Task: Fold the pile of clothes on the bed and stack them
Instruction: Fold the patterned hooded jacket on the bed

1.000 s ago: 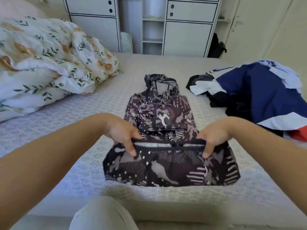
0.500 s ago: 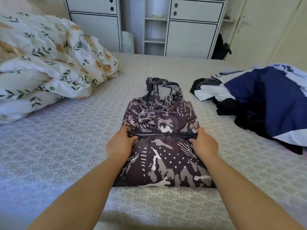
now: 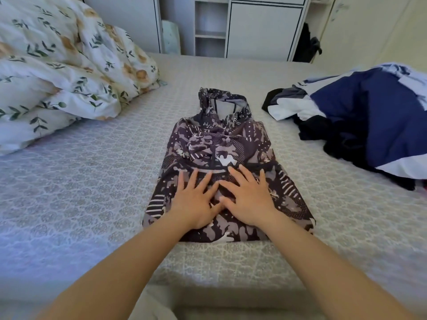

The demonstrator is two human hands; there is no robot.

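Dark purple-and-grey patterned hooded jacket: lay mid-bed on grey patterned bedspread, lower half folded up. Left hand and right hand: flat on fold, side by side, fingers straight and spread, thumbs touching. Navy-and-white clothes pile: heaped well apart, rightward. Leaf-printed white duvet: bunched leftward.

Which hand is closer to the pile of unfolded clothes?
Right hand, on the patterned jacket's side toward the pile of unfolded clothes; left hand lies flat farther away.
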